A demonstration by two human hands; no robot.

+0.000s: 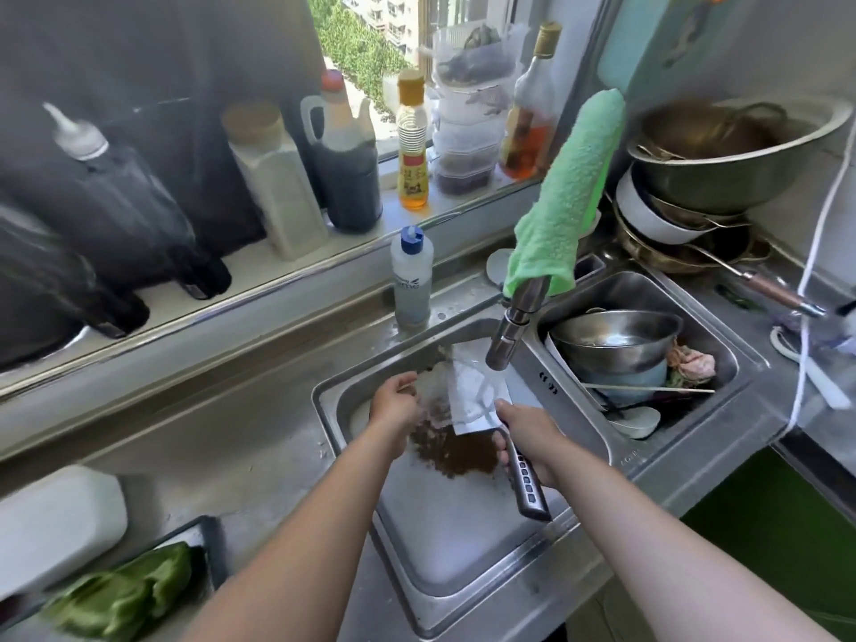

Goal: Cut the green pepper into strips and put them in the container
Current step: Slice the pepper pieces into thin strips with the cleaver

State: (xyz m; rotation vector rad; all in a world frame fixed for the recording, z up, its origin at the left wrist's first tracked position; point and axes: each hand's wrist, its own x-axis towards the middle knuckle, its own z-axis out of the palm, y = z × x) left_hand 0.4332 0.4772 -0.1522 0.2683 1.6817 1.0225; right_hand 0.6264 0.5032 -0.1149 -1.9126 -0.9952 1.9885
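Green pepper (125, 590) lies uncut on a dark tray (210, 539); right hand (528, 433) grips the cleaver (477, 391) under the faucet (514, 317); left hand (396, 400) grip unclear; all cutting apparently remains.

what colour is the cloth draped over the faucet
Light green. The cloth hangs over the faucet, and it shows clearly in the head view.

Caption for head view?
Sink prep: right hand holds cleaver under faucet, left hand beside blade; green pepper waits aside.
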